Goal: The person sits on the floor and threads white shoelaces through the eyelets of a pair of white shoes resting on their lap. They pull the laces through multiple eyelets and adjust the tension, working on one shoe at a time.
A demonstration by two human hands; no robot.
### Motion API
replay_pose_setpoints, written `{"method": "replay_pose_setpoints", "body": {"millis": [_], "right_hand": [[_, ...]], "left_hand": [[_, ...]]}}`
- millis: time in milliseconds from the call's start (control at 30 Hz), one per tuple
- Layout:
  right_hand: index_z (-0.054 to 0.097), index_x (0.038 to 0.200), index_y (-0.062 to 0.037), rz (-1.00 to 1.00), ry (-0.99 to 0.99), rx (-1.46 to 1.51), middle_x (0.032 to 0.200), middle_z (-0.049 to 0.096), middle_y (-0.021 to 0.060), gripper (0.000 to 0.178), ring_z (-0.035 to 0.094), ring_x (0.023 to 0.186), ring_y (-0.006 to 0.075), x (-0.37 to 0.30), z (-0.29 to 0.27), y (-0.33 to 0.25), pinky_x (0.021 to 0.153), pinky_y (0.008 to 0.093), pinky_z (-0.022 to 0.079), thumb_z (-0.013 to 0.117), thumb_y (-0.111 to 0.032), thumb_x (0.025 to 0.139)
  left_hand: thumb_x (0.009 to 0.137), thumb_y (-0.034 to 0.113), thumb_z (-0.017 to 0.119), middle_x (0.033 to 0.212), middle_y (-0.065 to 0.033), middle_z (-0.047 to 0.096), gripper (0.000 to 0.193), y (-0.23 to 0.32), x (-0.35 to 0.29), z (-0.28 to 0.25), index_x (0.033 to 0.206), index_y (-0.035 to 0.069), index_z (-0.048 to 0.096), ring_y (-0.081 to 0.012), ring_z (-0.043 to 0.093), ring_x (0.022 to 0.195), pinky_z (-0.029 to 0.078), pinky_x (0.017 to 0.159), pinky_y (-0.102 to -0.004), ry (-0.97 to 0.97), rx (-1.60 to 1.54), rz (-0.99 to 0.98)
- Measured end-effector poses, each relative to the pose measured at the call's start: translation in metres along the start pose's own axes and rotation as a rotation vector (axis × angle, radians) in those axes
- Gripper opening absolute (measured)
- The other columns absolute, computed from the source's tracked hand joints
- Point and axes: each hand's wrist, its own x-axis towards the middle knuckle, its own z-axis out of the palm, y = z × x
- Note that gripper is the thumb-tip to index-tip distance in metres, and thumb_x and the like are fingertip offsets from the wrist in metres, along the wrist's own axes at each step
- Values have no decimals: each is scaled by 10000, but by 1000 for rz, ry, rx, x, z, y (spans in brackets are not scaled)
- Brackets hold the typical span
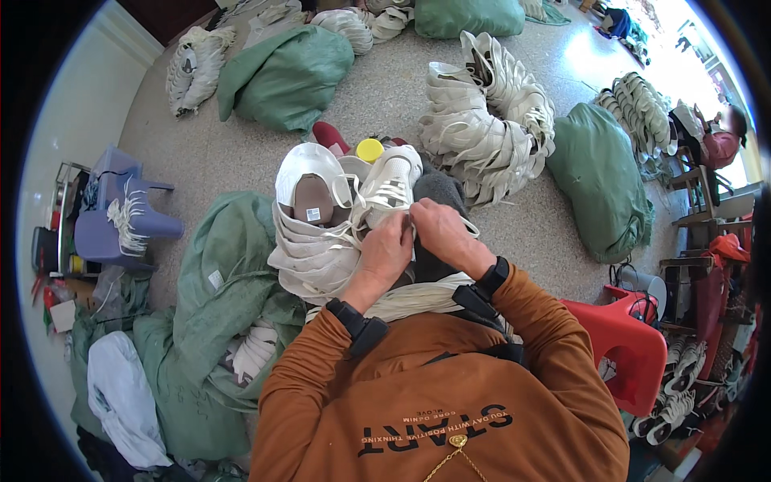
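My left hand [384,251] and my right hand [440,231] meet over a white lace-up shoe upper [391,183] resting on my lap. Both hands pinch its white laces near the shoe's near end. To the left of it lies another white upper [309,185] with a brown insole showing, on top of a stack of white uppers [309,257]. A yellow round cap [369,149] sits just beyond the shoe. Both wrists wear black bands under orange sleeves.
Green sacks lie at my left [225,281], far left [285,72] and right [598,173]. A big bundle of white uppers [490,120] sits ahead. A red plastic stool [622,337] is at my right, a blue chair [120,213] at left. A person [719,140] sits far right.
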Motion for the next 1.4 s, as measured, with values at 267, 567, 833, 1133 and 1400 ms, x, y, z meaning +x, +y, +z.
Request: {"method": "replay_pose_setpoints", "body": {"millis": [267, 567, 833, 1133, 1400], "right_hand": [[557, 904, 3, 101, 209, 312, 827, 592, 204, 98, 604, 803, 417, -17, 15, 4, 688, 473, 480, 619, -66, 873], [518, 1089, -16, 5, 213, 205, 1000, 547, 190, 306, 580, 908, 413, -25, 23, -15, 755, 467, 487, 690, -75, 844], [557, 1106, -5, -103, 384, 132, 1135, 558, 201, 302, 538, 1083, 413, -6, 9, -25, 932, 472, 445, 680, -70, 838], [650, 900, -23, -94, 310, 53, 962, 637, 87, 166, 574, 950, 326, 10, 8, 3, 924, 457, 420, 604, -180, 925], [608, 855, 10, 251, -82, 549, 720, 618, 139, 210, 577, 614, 278, -2, -3, -18, 588, 341, 451, 637, -186, 925]], "left_hand": [[922, 114, 626, 810, -181, 691, 148, -12, 1, 1, 1016, 5, 661, -356, 667, 704, 522, 653, -402, 32, -172, -41], [920, 119, 589, 771, -187, 664, 140, -27, 15, -18, 940, 9, 673, -371, 654, 728, 505, 668, -423, -118, 20, 69], [891, 116, 641, 820, -158, 657, 110, -37, -19, -125, 929, 18, 671, -357, 646, 775, 497, 678, -426, -168, 63, 18], [893, 70, 642, 843, -135, 632, 96, -24, -18, -100, 956, -1, 651, -297, 637, 737, 490, 655, -375, -88, 16, 118], [975, 126, 617, 943, -50, 674, 116, -27, 10, -69, 969, 17, 655, -111, 649, 725, 530, 632, -282, -145, -656, -198]]}}
